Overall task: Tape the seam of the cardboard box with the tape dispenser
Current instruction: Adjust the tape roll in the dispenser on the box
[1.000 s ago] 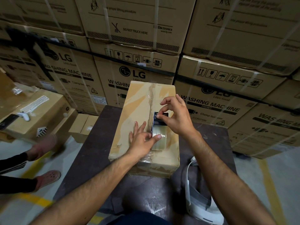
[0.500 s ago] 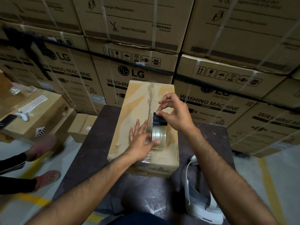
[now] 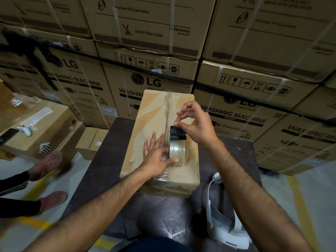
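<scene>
Head view: right hand pinches the tape dispenser at its dark cutter; left hand lies flat, thumb bracing the roll. The seam of the cardboard box runs just left of the pinch. Risk: a skewed pull may lay tape off-seam.

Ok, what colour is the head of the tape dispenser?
The tape dispenser head is dark, black or navy, above its clear tape roll; head view.

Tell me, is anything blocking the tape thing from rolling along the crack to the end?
Nothing visible. The seam ahead of the tape dispenser is free to the far edge of the cardboard box. The left hand rests beside the seam; the right hand pinches the dispenser's front.
</scene>
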Demonstrator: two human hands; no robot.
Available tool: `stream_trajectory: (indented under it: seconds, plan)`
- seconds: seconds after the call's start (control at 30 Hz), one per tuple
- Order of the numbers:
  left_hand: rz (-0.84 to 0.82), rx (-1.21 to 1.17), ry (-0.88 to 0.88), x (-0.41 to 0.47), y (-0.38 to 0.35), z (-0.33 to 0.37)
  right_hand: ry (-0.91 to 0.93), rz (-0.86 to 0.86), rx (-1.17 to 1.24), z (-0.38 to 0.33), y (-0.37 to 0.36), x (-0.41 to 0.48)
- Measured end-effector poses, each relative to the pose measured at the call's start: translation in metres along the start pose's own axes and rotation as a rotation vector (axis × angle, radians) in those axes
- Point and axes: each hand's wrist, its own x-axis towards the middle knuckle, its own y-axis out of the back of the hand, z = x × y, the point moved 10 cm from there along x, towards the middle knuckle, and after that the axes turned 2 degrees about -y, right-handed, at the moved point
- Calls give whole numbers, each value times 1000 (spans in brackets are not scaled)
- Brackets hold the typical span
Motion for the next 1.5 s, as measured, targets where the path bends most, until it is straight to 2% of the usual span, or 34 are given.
stream_trajectory:
  seconds: [1.17,1.33,1.43,1.5]
  plan:
    - [16,45,-8,2,0,0,27,0,39,-8,5,10]
    - [-147,150,-27,8,3,11,-60,-17,38,0,16,17]
    - [-279,118,-24,5,7,11,-112,-62,41,6,15,19]
    - [-288,88,7,1,9,12,-130,-76,84,8,10,19]
